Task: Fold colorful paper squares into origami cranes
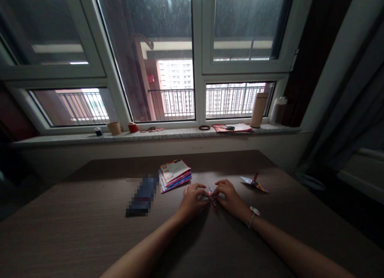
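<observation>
Between my hands, near the middle of the table, is a small piece of folded colourful paper (213, 203). My left hand (195, 199) pinches its left side, and my right hand (227, 197) pinches its right side. The fingers hide much of the paper, so its full shape cannot be made out. To the right of my right hand lies a folded paper figure (255, 183) with pointed ends, coloured white, red and yellow. A stack of printed paper sheets (175, 175) lies just beyond my left hand, on its left.
A dark blurred-out oblong item (142, 197) lies on the brown table (75, 230), left of the stack. On the window sill (180, 135) stand a paper cup (114, 128), a red spool-like item (133, 127), a tan flask (259, 110) and a clear bottle (278, 111). Scissors (230, 128) rest on papers there.
</observation>
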A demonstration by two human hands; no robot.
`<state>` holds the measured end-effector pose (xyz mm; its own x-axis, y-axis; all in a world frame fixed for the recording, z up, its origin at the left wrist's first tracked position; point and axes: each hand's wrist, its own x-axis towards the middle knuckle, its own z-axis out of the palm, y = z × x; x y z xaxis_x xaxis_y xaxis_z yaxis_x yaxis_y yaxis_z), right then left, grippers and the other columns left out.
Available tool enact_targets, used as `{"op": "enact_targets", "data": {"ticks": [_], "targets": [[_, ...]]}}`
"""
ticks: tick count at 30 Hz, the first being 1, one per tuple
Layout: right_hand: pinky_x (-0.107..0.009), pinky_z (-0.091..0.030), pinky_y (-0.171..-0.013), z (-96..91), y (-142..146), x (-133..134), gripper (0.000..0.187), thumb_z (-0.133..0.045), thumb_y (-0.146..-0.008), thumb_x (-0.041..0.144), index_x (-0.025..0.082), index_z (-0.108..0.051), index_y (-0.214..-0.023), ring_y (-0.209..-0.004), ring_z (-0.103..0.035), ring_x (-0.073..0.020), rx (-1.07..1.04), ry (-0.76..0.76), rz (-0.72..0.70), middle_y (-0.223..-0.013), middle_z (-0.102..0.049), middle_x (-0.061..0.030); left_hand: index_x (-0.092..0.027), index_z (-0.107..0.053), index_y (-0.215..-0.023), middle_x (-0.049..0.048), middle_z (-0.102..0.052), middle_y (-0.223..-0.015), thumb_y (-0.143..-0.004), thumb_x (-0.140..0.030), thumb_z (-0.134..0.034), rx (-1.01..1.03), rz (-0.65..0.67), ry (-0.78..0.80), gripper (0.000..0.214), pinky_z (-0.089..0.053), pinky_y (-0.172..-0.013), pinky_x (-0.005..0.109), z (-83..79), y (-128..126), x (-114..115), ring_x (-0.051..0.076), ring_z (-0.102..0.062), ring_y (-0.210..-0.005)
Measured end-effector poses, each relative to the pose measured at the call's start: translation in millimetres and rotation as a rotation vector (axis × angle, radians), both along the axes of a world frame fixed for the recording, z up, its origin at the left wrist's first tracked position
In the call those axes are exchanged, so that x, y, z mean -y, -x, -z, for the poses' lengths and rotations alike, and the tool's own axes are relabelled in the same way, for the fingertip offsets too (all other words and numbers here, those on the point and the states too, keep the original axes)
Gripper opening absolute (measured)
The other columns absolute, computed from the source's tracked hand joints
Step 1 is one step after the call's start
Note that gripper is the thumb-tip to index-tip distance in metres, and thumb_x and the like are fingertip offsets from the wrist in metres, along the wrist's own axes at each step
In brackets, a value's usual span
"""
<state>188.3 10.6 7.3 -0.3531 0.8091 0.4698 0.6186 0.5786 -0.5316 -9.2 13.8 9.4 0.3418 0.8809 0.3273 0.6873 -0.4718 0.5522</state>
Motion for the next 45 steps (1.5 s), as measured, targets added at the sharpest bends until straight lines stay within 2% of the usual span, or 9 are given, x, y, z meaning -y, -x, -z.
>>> {"op": "enact_targets", "data": {"ticks": [4,9,11,14,18,25,33,41,45], "targets": [[-0.048,-0.021,-0.110,2.2,-3,-3,0.015,-0.062,-0.082,0.012,0.025,-0.069,-0.086,-0.111,-0.053,-0.0225,0.012,-0.022,-0.067,-0.093,-0.069,-0.0016,-0.028,-0.076,-0.084,0.0031,-0.066,-0.114,-0.074,-0.020,-0.075,-0.014,0.003,-0.006,0.012,-0.029,-0.107,0.048,1.2,0,1,0.024,-0.056,-0.112],[-0.042,-0.038,-0.097,6.6,-7,-5,0.012,-0.061,-0.084,0.017,0.023,-0.069,-0.090,-0.096,-0.059,-0.0214,-0.034,0.042,-0.022,-0.093,-0.069,-0.0029,-0.029,-0.075,-0.083,0.0032,-0.065,-0.114,-0.074,-0.019,-0.076,-0.037,-0.004,-0.028,0.013,-0.024,-0.109,0.053,1.3,0,2,0.025,-0.056,-0.112],[-0.046,-0.034,-0.102,6.0,-8,-5,0.010,-0.061,-0.084,0.018,0.023,-0.069,-0.085,-0.100,-0.059,-0.0225,-0.007,0.042,-0.021,-0.093,-0.069,-0.0028,-0.029,-0.075,-0.083,0.0031,-0.065,-0.113,-0.074,-0.020,-0.076,-0.044,0.004,-0.048,0.013,-0.024,-0.109,0.054,3.7,0,1,0.024,-0.056,-0.111],[-0.053,-0.019,-0.111,2.6,-10,-4,0.012,-0.061,-0.085,0.017,0.025,-0.070,-0.085,-0.110,-0.056,-0.0233,0.048,0.013,-0.062,-0.097,-0.070,-0.0016,-0.029,-0.075,-0.084,0.0029,-0.065,-0.113,-0.075,-0.022,-0.076,-0.059,0.009,-0.068,0.011,-0.024,-0.108,0.055,8.0,2,-1,0.024,-0.056,-0.111],[-0.053,-0.019,-0.112,-2.0,-12,-4,0.015,-0.059,-0.086,0.015,0.025,-0.070,-0.085,-0.115,-0.055,-0.0217,0.099,-0.016,-0.153,-0.100,-0.072,-0.0002,-0.030,-0.073,-0.085,0.0026,-0.065,-0.114,-0.077,-0.024,-0.074,-0.094,0.013,-0.118,0.010,-0.021,-0.108,0.059,10.2,3,0,0.024,-0.056,-0.112],[-0.062,0.003,-0.113,-7.9,-16,-4,0.026,-0.057,-0.085,0.008,0.031,-0.071,-0.087,-0.123,-0.051,-0.0214,0.214,-0.061,-0.154,-0.100,-0.074,0.0049,-0.030,-0.073,-0.085,0.0027,-0.065,-0.114,-0.079,-0.023,-0.072,-0.146,0.040,-0.185,0.010,-0.020,-0.108,0.062,5.4,1,3,0.024,-0.055,-0.112],[-0.063,0.008,-0.112,-9.9,-15,-2,0.027,-0.055,-0.085,0.008,0.030,-0.071,-0.087,-0.125,-0.050,-0.0220,0.224,-0.067,-0.150,-0.096,-0.074,0.0039,-0.030,-0.073,-0.083,0.0026,-0.067,-0.112,-0.078,-0.020,-0.072,-0.159,0.051,-0.205,0.011,-0.022,-0.108,0.064,3.2,0,5,0.025,-0.056,-0.111],[-0.064,0.008,-0.112,-12.7,-17,0,0.018,-0.060,-0.086,0.016,0.029,-0.069,-0.093,-0.126,-0.049,-0.0224,0.192,-0.014,-0.159,-0.103,-0.073,0.0031,-0.032,-0.075,-0.085,0.0022,-0.067,-0.113,-0.078,-0.023,-0.074,-0.153,0.065,-0.203,0.012,-0.022,-0.108,0.064,3.2,1,5,0.024,-0.057,-0.111],[-0.064,0.007,-0.112,-18.9,-18,4,0.013,-0.061,-0.086,0.025,0.030,-0.069,-0.096,-0.132,-0.043,-0.0242,0.188,0.036,-0.164,-0.104,-0.073,0.0017,-0.034,-0.076,-0.085,0.0020,-0.067,-0.115,-0.077,-0.025,-0.075,-0.156,0.072,-0.171,0.012,-0.022,-0.108,0.064,3.9,4,3,0.025,-0.056,-0.113]]}}
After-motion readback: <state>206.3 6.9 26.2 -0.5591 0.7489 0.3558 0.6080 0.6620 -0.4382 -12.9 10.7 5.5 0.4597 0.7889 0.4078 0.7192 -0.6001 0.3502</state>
